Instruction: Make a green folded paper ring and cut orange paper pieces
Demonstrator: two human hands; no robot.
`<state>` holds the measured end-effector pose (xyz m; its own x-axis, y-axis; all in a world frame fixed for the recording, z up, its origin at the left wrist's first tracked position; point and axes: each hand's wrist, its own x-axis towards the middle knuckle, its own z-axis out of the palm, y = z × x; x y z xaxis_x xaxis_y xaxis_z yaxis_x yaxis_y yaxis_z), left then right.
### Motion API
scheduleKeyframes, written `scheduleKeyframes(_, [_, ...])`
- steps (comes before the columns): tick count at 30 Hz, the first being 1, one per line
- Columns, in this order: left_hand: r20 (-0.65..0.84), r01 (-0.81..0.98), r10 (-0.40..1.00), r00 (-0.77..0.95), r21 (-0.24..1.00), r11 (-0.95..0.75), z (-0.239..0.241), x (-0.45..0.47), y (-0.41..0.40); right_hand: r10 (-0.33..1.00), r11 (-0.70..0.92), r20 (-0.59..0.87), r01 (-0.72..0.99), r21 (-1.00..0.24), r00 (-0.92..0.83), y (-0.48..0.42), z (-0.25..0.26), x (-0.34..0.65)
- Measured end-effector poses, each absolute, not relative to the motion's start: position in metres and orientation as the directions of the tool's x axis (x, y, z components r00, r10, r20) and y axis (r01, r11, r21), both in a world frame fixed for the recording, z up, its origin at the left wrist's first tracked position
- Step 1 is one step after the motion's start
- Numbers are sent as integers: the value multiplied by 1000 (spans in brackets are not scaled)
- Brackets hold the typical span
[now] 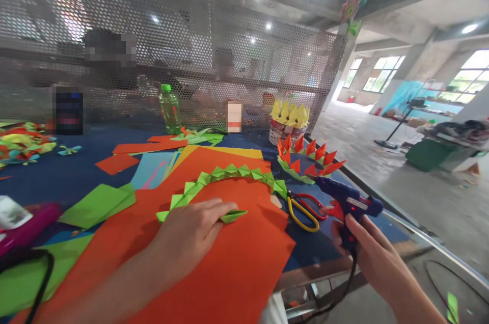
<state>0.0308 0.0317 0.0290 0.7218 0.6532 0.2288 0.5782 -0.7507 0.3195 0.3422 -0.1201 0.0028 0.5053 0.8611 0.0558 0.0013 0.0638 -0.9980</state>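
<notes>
Item 1: L hand (191, 230), near centre, palm down on near end of green chain (229, 176); grip not closed, fingers together and laid flat on the folded paper, thumb hidden. Chain: linked green triangles, curving far and right across orange sheet (229, 273), which lies on table (69, 176). Item 2: R hand (367, 250), near right, off table edge; grip wrapped tight round handle of glue gun (349, 201), blue, nozzle pointing left over table, black cord (344, 288) hanging below. Item 3: scissors (303, 209), yellow and red handles, flat on table btwn chain and gun. Misc.: orange-green chain (305, 158) just beyond scissors; yellow crown (290, 115) far right; green bottle (170, 110) far centre, upright; green sheet (95, 204) left of orange sheet; mesh screen (229, 59) along far side.
</notes>
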Motion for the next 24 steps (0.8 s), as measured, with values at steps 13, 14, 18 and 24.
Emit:
scheduleKeyframes(13, [120,485,550,827,342,-805,27,34,26,896,-102,124,471,-876,425,-121,-15,299])
scheduleKeyframes(14, [119,483,544,831,329,-811,27,35,27,887,-74,167,489,-869,431,-124,-19,296])
scheduleKeyframes(18, [103,491,537,837,294,-820,26,38,27,861,23,294,546,-837,414,-130,-30,292])
scheduleKeyframes(24, [56,524,555,830,263,-810,25,40,28,919,130,328,618,-775,217,-122,-14,285])
